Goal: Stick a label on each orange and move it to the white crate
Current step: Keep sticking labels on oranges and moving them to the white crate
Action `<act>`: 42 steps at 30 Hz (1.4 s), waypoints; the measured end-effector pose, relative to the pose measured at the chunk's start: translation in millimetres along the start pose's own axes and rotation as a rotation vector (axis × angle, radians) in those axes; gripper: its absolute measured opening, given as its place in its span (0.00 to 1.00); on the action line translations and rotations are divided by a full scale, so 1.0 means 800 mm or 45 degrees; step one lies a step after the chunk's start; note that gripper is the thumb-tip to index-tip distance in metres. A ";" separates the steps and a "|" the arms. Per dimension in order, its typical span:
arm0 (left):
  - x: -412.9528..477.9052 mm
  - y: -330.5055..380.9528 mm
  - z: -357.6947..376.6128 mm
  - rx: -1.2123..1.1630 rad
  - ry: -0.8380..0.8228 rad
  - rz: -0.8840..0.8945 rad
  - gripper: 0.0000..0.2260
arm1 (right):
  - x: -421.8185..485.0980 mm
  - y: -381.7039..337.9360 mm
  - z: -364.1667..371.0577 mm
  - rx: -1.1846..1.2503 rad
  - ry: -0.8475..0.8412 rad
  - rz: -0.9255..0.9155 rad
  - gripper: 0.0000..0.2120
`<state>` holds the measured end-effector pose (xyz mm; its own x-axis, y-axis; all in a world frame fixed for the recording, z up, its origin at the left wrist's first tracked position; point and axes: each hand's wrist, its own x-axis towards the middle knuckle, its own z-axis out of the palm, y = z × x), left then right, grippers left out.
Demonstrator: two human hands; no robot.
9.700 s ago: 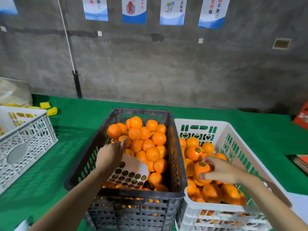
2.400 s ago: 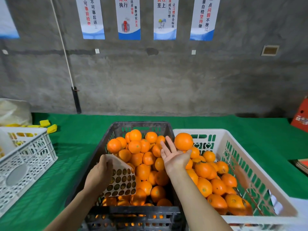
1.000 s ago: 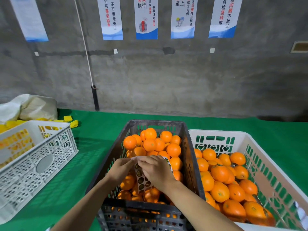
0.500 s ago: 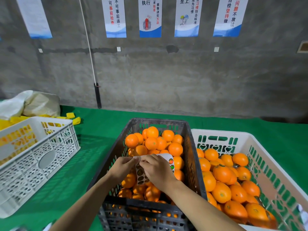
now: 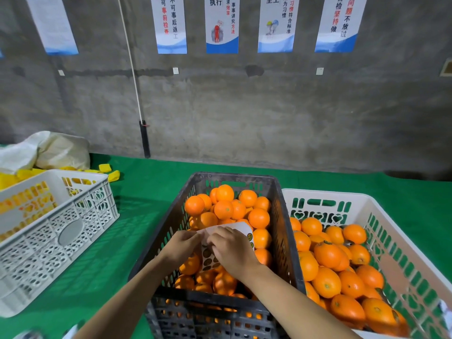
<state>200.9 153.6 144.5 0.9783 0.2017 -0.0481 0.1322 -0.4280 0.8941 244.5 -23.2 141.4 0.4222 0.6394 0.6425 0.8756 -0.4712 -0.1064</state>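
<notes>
Oranges (image 5: 223,209) bright orange, some w/ green stem dots. Middle crate (image 5: 278,216) dark grey-black w/ slot holes. White crate (image 5: 322,193) on rt: slots + heart cut-outs. Left crate (image 5: 73,231) off-white, lacy lattice, plain oval. Label sheet (image 5: 241,228) white w/ rows of dark round stickers. Cloth (image 5: 146,196) green. Wall (image 5: 269,113) blotchy grey. Posters (image 5: 222,23) white, blue bottom band, black + red txt. Scraps (image 5: 105,167) yellow

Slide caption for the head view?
Left hand holds the label sheet above the black crate of oranges while the right hand picks at it; white crate alongside.

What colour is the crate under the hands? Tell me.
The crate is dark grey, nearly black, clearest in the head view.
</notes>
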 end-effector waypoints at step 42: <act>0.021 -0.020 0.010 0.997 0.236 -0.038 0.15 | 0.081 0.091 0.112 0.761 0.304 1.430 0.11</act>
<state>216.3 157.0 125.8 0.9392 0.3363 0.0693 0.2986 -0.8996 0.3186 357.0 38.3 107.5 0.9925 -0.0796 0.0933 0.0661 -0.2937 -0.9536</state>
